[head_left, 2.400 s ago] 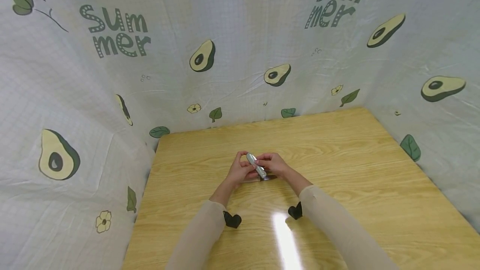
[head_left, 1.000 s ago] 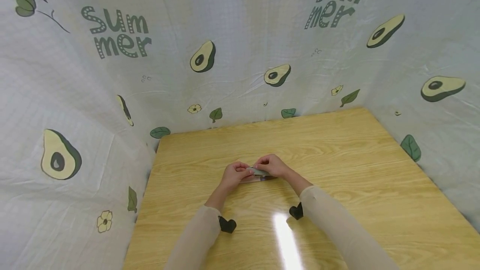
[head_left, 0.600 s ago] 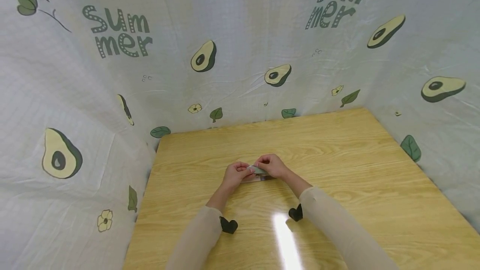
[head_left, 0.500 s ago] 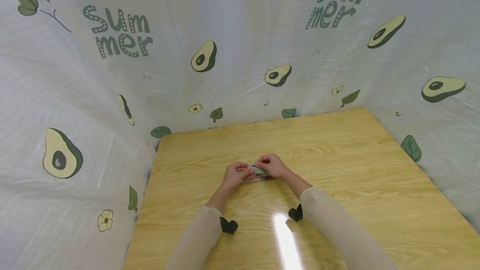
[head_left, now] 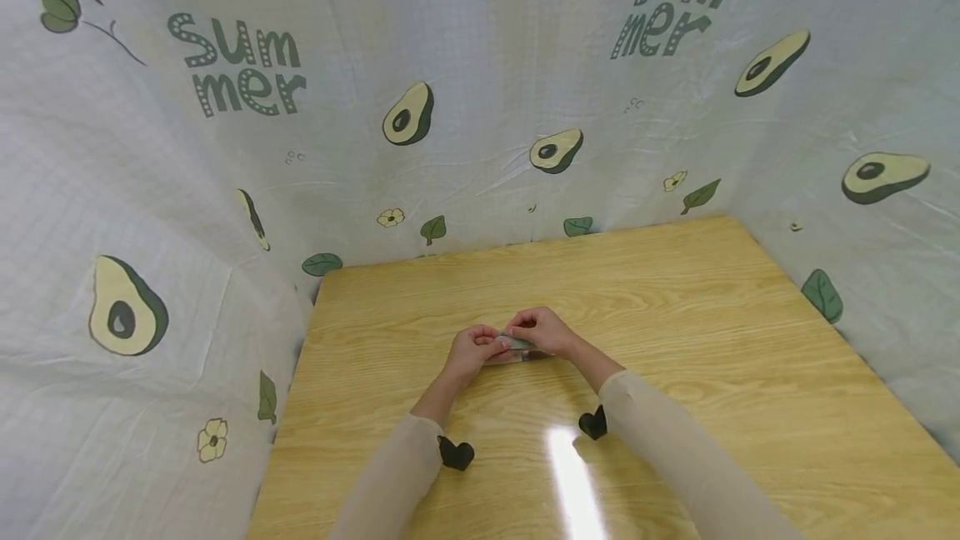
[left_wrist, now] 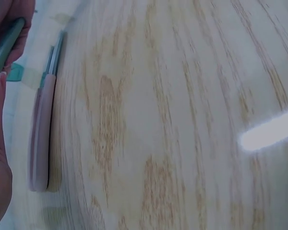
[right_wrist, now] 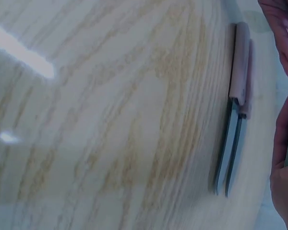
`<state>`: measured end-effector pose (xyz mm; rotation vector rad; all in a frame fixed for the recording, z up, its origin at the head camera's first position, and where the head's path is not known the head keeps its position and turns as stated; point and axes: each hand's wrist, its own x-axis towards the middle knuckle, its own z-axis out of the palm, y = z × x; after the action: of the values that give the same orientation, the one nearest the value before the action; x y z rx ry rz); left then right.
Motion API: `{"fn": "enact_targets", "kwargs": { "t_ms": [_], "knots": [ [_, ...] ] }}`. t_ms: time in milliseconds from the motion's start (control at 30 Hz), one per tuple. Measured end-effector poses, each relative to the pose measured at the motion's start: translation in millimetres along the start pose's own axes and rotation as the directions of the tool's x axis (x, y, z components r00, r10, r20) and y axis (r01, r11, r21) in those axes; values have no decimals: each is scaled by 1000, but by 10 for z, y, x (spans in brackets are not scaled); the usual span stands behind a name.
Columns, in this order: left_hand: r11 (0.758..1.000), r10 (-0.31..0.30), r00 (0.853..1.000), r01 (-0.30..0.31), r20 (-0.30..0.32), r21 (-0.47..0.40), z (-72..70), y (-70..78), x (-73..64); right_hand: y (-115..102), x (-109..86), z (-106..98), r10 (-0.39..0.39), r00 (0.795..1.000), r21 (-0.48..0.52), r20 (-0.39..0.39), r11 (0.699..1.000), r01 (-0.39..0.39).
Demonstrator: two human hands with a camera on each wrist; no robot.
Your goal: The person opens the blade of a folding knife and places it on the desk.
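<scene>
A slim grey-green bar with a rounded end (head_left: 519, 343) is held between both hands in the head view. My left hand (head_left: 468, 352) pinches its left part between thumb and fingers, and my right hand (head_left: 546, 331) pinches it from the other side. Most of the bar is covered by the fingers, and I cannot tell its kind. Just on the near side of it lie two knives (head_left: 504, 359), side by side on the table. The left wrist view shows their pink handles (left_wrist: 44, 134); their grey blades (right_wrist: 224, 143) show in the right wrist view, pointing rightward in the head view.
A wood-grain table (head_left: 645, 307) carries everything, with a bright light reflection near its front. White cloth (head_left: 480, 48) printed with avocados and leaves hangs along the back and both sides. Black heart-shaped pieces (head_left: 456, 452) sit at both sleeve cuffs.
Over two seconds ago the bar was held steeply slanted; it has since turned to lie roughly level across the hands. The left hand came down and slightly left. Little has moved within the last second.
</scene>
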<state>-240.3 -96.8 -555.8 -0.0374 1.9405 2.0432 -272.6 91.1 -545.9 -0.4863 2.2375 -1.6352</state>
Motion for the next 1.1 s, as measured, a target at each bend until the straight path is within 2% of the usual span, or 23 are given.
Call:
{"fn": "enact_targets", "kwargs": {
  "t_ms": [200, 367, 467, 533, 600, 700, 800, 867, 1000, 1100],
  "knots": [
    [1000, 2, 1000, -2, -15, -4, -6, -15, -2, -13, -12, 47, 89, 990, 93, -112, 993, -79],
    [1000, 13, 1000, -13, -16, -13, -10, -44, 8, -8, -13, 79, 166, 964, 179, -209, 975, -129],
    [1000, 18, 1000, -18, -6, 6, -36, -55, -3, -16, -18, 78, 188, 955, 226, -231, 965, -136],
    [999, 18, 1000, -19, 7, 31, -68, -54, -15, -29, -26, 45, 169, 966, 194, -196, 972, -131],
    [998, 19, 999, -21, 38, 51, -107, -45, -37, -43, -35, -18, 138, 982, 123, -127, 985, -123],
    [997, -8, 995, 0, 96, 79, -161, -34, -68, -64, -39, -143, 70, 997, -1, 38, 998, -70],
    [995, -43, 987, 27, 157, 101, -195, -29, -98, -106, -29, -251, 40, 979, -77, 202, 997, -25],
    [994, -50, 981, 32, 188, 101, -200, -25, -115, -143, -17, -297, 47, 961, -111, 272, 994, -17],
    [995, -46, 975, 26, 217, 97, -191, -25, -130, -197, 2, -333, 69, 940, -150, 333, 989, -19],
    [996, -38, 975, 19, 219, 88, -184, -29, -131, -209, 4, -328, 59, 937, -144, 344, 990, -10]
  ]
}}
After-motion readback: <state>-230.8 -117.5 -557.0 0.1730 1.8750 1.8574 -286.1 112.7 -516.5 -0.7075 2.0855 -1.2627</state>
